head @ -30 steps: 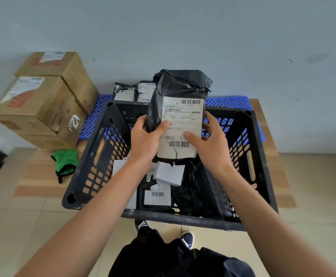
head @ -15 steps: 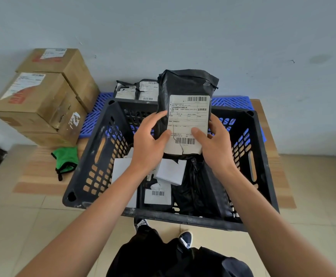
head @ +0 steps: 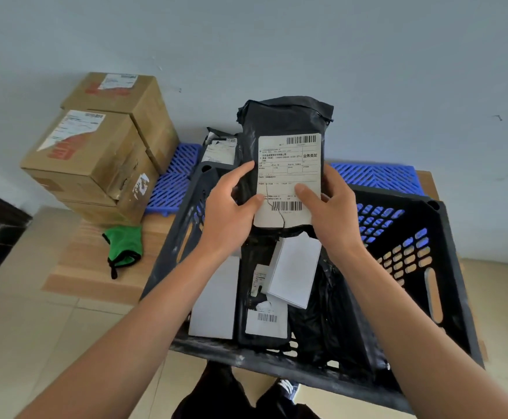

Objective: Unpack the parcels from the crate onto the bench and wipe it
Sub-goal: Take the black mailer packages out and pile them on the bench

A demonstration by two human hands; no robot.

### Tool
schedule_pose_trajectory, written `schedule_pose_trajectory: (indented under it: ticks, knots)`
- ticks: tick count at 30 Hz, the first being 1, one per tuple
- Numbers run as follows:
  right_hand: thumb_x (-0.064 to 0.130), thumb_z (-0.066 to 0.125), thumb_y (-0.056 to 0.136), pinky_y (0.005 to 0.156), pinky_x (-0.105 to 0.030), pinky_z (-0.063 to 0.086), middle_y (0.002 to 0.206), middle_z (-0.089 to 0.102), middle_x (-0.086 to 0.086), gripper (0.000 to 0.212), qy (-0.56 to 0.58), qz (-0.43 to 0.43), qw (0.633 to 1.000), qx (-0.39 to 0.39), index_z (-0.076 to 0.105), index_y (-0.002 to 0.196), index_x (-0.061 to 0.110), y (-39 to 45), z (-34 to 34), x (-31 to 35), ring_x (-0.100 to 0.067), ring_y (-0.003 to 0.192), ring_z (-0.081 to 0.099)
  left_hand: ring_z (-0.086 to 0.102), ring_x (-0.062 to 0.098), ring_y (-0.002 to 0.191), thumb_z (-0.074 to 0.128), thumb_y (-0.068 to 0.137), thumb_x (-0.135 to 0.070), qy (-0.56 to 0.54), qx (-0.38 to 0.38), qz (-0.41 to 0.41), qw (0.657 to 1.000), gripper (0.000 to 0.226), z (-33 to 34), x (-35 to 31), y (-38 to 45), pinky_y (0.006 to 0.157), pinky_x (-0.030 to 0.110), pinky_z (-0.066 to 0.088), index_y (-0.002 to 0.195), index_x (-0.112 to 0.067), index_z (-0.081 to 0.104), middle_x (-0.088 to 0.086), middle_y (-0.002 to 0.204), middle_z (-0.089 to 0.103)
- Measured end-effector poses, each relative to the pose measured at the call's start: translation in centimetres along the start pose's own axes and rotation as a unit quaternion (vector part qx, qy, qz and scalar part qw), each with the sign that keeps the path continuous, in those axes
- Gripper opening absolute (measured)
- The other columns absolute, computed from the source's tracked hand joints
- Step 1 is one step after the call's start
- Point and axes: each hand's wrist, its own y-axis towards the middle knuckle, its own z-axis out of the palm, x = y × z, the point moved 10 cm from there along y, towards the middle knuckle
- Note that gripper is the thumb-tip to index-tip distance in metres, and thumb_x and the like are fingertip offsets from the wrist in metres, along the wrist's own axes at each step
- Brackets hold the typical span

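In the centre of the frame, the left hand (head: 230, 207) and the right hand (head: 331, 211) are holding a black parcel (head: 286, 164) upright above the black crate (head: 413, 267). The fingers of both hands are curling around its lower sides, and both thumbs are pressing on its white label (head: 289, 173). More parcels (head: 277, 297) are lying inside the crate. At the upper left, cardboard boxes (head: 95, 152) are standing on the bench (head: 86, 267), and a green cloth (head: 124, 244) is lying just below them.
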Motion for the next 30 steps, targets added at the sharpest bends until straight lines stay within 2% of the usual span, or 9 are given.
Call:
schedule_pose_trajectory:
  ticks: [5,9,13,16,17,20,22,27,30]
  knots:
    - [0.025,0.068,0.097,0.082,-0.034,0.063,0.117,0.073,0.014,0.035,-0.013,0.006,1.0,0.003,0.061,0.131,0.028,3.2,4.2,1.7,-0.005,0.102,0.072,0.051,0.009,0.134,0.071,0.095,-0.012,0.0,-0.002,0.014,1.0,0.055,-3.6,-0.1,4.3,0.111,0.04,0.047,0.146,-0.026,0.055,-0.007,0.145,0.057]
    - [0.011,0.05,0.097,0.087,-0.032,0.061,0.127,0.069,0.005,0.036,-0.014,-0.007,0.998,0.053,0.065,0.125,0.028,6.3,8.6,3.7,-0.01,0.109,0.07,0.048,-0.02,0.117,0.071,0.093,-0.011,0.001,-0.005,0.028,1.0,0.054,-7.3,0.4,8.6,0.105,0.009,0.039,0.143,-0.026,0.057,-0.021,0.133,0.058]
    - [0.003,0.047,0.092,0.086,-0.03,0.061,0.135,0.061,-0.002,0.04,-0.071,-0.015,0.996,0.049,0.069,0.121,0.02,9.8,12.0,4.2,-0.014,0.115,0.066,0.05,0.001,0.13,0.07,0.095,-0.013,-0.002,0.017,0.015,1.0,0.055,-9.8,1.7,12.9,0.114,0.032,0.043,0.145,-0.029,0.055,-0.011,0.142,0.059]
    - [0.003,0.05,0.093,0.089,-0.027,0.059,0.136,0.056,0.001,0.038,-0.147,-0.009,0.989,0.031,0.068,0.121,0.021,12.4,14.0,3.7,-0.015,0.116,0.062,0.051,0.005,0.131,0.07,0.095,-0.01,-0.008,0.028,0.011,1.0,0.057,-11.2,2.8,15.7,0.111,0.031,0.046,0.147,-0.027,0.053,-0.008,0.143,0.059]
    - [0.003,0.05,0.093,0.086,-0.026,0.058,0.135,0.056,0.002,0.039,-0.167,-0.012,0.985,0.027,0.068,0.122,0.022,13.2,14.7,3.7,-0.015,0.116,0.062,0.05,0.006,0.133,0.07,0.094,-0.01,-0.003,0.032,0.012,0.999,0.058,-11.5,3.1,16.5,0.112,0.031,0.045,0.148,-0.026,0.052,-0.007,0.144,0.058]
    - [0.001,0.046,0.091,0.055,-0.017,0.054,0.127,0.066,-0.001,0.047,-0.191,0.005,0.981,0.036,0.064,0.129,0.022,15.4,16.7,3.0,-0.016,0.098,0.069,0.042,0.009,0.14,0.072,0.093,-0.012,0.04,0.053,0.013,0.998,0.065,-11.6,4.1,18.9,0.115,0.029,0.037,0.151,-0.025,0.047,-0.005,0.152,0.05]
    - [-0.001,0.044,0.088,0.049,-0.017,0.049,0.115,0.073,0.004,0.053,-0.204,0.023,0.978,0.038,0.063,0.13,0.025,16.7,17.6,2.3,-0.012,0.084,0.071,0.039,0.011,0.141,0.072,0.093,-0.014,0.082,0.07,0.012,0.994,0.069,-11.2,5.0,20.5,0.11,0.023,0.033,0.154,-0.025,0.042,-0.003,0.156,0.046]
    - [-0.004,0.044,0.086,0.05,-0.011,0.048,0.114,0.071,0.009,0.056,-0.223,0.052,0.971,0.076,0.061,0.132,0.024,20.3,19.7,-0.3,-0.001,0.091,0.065,0.041,0.017,0.143,0.072,0.092,-0.007,0.095,0.098,-0.019,0.99,0.074,-9.9,8.7,23.6,0.116,0.029,0.035,0.156,-0.018,0.038,0.001,0.156,0.046]
    - [-0.002,0.048,0.086,0.075,-0.028,0.061,0.12,0.071,0.006,0.051,-0.253,0.082,0.954,0.136,0.062,0.127,0.024,22.1,21.2,-3.3,-0.015,0.103,0.068,0.038,0.019,0.145,0.072,0.092,-0.013,0.088,0.101,-0.045,0.99,0.072,-9.0,11.9,24.7,0.12,0.039,0.033,0.156,-0.02,0.039,0.003,0.156,0.045]
